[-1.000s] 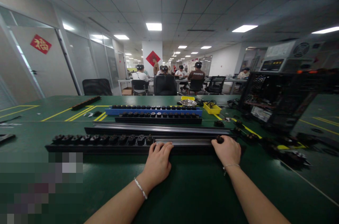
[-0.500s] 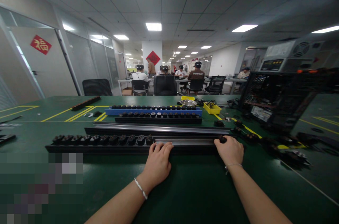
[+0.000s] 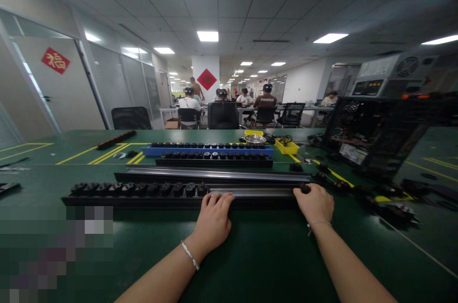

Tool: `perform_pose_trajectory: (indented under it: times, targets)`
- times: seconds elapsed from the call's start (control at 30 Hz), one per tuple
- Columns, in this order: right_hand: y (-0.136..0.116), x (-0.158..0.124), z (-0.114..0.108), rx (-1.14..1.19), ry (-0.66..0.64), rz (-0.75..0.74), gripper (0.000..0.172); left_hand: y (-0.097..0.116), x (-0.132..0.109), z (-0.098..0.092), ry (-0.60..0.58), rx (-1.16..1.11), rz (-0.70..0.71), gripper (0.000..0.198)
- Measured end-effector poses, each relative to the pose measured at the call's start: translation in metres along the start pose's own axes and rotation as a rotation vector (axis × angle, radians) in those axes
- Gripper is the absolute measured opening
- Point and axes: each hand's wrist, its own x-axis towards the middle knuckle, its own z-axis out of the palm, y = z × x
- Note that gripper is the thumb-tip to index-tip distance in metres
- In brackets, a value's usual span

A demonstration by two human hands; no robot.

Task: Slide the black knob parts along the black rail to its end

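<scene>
A long black channel rail (image 3: 143, 203) lies across the bench in front of me. A row of small black socket-like modules (image 3: 165, 189) fills its left part, and the bare metal groove shows to the right of them. My left hand (image 3: 214, 217) is closed over the rail's near side, its fingertips beside the last module in the row. At the rail's right end, my right hand (image 3: 317, 203) pinches a small black module (image 3: 305, 188); the fingers hide most of it. I cannot tell whether this module sits in the groove.
Just behind lies another rail with a bare groove (image 3: 218, 175). Farther back are a blue rail (image 3: 147, 151) and a black rail (image 3: 214, 163), both carrying modules. A yellow tray (image 3: 288, 147), a metal dish (image 3: 255, 139) and an open computer case (image 3: 379, 136) stand to the right.
My right hand has shifted slightly to the right along the rail with the small module. My left hand stays where it was. A person in the background has moved left.
</scene>
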Motion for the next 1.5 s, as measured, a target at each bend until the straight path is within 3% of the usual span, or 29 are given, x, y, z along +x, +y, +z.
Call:
perform_pose_trajectory:
  times: [1.5]
  targets:
    - [0.022, 0.011, 0.004, 0.024, 0.054, 0.099, 0.049, -0.001, 0.0, 0.001, 0.006, 0.007, -0.002, 0.056]
